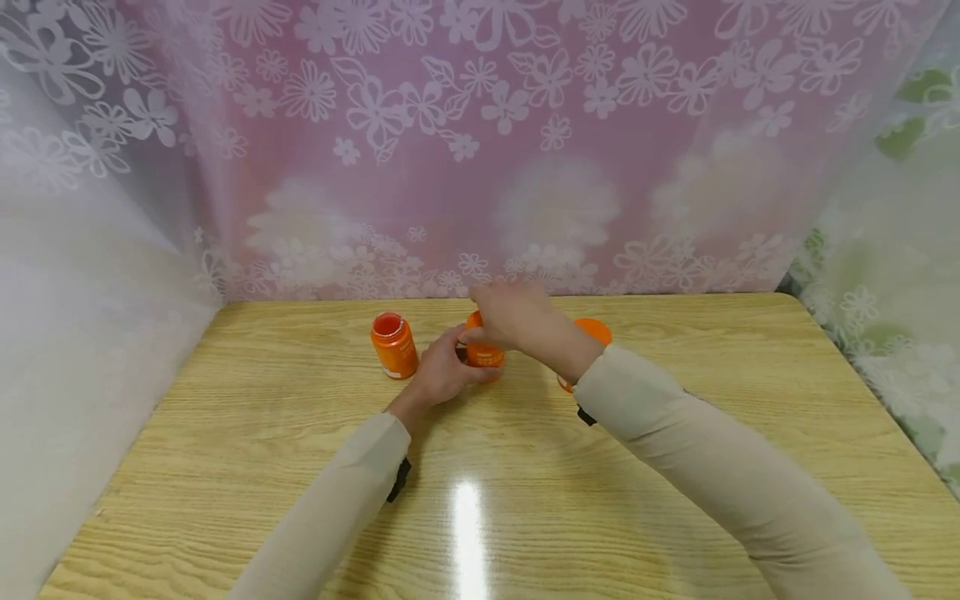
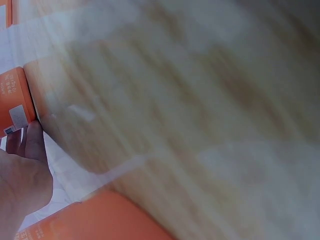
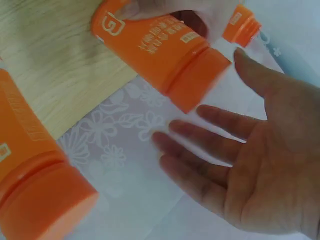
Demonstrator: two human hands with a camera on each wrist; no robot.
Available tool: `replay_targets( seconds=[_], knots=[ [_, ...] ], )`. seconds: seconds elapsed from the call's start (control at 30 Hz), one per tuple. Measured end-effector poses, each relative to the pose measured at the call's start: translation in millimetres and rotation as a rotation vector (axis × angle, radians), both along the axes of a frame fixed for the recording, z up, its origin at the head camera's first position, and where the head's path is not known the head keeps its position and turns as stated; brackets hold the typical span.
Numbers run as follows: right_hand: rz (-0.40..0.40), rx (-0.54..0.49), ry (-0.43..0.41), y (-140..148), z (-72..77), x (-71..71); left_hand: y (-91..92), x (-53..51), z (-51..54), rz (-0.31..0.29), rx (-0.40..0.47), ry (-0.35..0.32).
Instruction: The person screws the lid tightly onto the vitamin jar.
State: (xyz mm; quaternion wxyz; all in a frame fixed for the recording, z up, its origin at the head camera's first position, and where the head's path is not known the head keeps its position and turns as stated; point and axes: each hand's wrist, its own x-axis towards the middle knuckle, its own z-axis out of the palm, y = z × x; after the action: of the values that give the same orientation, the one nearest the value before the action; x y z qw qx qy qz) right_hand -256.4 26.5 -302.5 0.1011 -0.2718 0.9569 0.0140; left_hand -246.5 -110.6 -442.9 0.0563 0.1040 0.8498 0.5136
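Observation:
The left hand [image 1: 446, 371] grips the middle orange bottle [image 1: 485, 358] low on its body; the left wrist view has this hand [image 2: 25, 175] by an orange bottle [image 2: 12, 102] at the left edge. In the right wrist view, the middle bottle [image 3: 150, 47] wears its orange cap [image 3: 200, 80]. Beside that cap the right hand [image 3: 272, 155] holds nothing, its fingers and thumb spread; whether a fingertip touches the cap cannot be told. From the head view, the right hand [image 1: 517, 317] is over the bottle's top and hides part of it.
An uncapped orange bottle [image 1: 395, 350] stands to the left on the wooden table [image 1: 300, 483]. To the right, another orange bottle [image 1: 594, 330] is partly hidden by the right forearm; the right wrist view shows it capped [image 3: 45, 200]. A flowered curtain [image 1: 525, 167] hangs behind.

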Motion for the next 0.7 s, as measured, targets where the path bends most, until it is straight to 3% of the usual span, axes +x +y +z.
replay_targets(
  seconds=[0.1,0.23,0.33,0.5,0.7],
  knots=[
    [0.076,0.027,-0.026,2,4.0,-3.4,0.2,-0.2,-0.6,-0.001,0.006,-0.001],
    [0.274,-0.009,-0.152,6,10.1,-11.1,-0.1,-1.2,-1.9,0.001,-0.009,0.012],
    [0.34,-0.025,-0.226,8,9.5,-13.9,0.2,-1.0,-2.7,0.001,-0.019,0.019],
    [0.335,-0.03,-0.221,8,4.0,-14.5,0.5,-1.0,-3.5,0.001,-0.023,0.027],
    [0.245,-0.032,-0.176,4,1.5,-11.3,0.5,-2.0,-3.6,-0.007,-0.023,0.045]
  ],
)
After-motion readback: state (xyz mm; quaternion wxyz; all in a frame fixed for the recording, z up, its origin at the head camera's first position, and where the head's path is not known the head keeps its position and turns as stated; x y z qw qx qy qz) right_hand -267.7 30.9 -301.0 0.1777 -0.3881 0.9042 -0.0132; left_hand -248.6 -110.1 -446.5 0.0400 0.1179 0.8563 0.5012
